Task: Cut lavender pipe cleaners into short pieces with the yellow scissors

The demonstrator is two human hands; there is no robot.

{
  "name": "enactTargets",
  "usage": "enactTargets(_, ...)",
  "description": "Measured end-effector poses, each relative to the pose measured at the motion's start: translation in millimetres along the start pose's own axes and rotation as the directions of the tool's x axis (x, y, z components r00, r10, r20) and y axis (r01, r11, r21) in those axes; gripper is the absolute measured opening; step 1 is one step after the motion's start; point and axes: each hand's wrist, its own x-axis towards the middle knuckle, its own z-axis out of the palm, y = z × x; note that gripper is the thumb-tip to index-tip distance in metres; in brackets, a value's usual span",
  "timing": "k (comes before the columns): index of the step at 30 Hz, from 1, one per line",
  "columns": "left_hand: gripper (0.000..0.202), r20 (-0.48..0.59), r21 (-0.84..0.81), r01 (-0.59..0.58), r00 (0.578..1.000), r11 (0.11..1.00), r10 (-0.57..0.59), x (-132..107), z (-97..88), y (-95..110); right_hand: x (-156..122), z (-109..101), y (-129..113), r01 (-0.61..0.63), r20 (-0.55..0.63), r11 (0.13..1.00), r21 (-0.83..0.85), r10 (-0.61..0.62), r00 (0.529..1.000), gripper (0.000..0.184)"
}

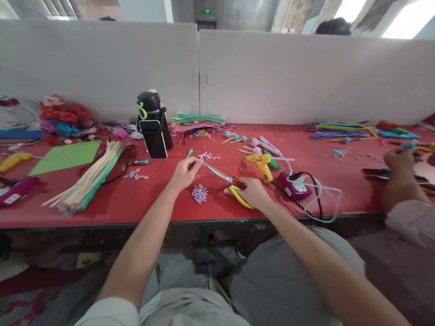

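Note:
My right hand (253, 192) is wrapped round the yellow handles of a pair of scissors (220, 174). The blades point left and end close to the fingertips of my left hand (186, 172). Thumb and fingers of that hand are pinched together; what they hold is too small to make out. A short teal piece (189, 153) shows just behind the knuckles, and I cannot tell if it touches the hand. Below the blades lies a small heap of lilac cut pieces (200, 194). More lilac bits (208, 156) are scattered beyond the left fingertips.
A yellow glue gun (261, 165) and a purple power socket (295, 186) with cables lie to the right. At left are a bundle of pale fuzzy stems (90, 179) and a black bottle (152, 122) with a phone-like object in front. A co-worker's hand (401, 163) works far right.

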Motion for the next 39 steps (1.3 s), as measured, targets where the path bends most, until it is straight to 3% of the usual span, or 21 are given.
enactTargets(39,0.034,-0.036,-0.045,0.008,0.999,0.999,-0.010,-0.9,1.6,7.0,-2.1,-2.9,-3.3,-0.010,-0.009,1.000,0.003,0.010,1.000,0.056)
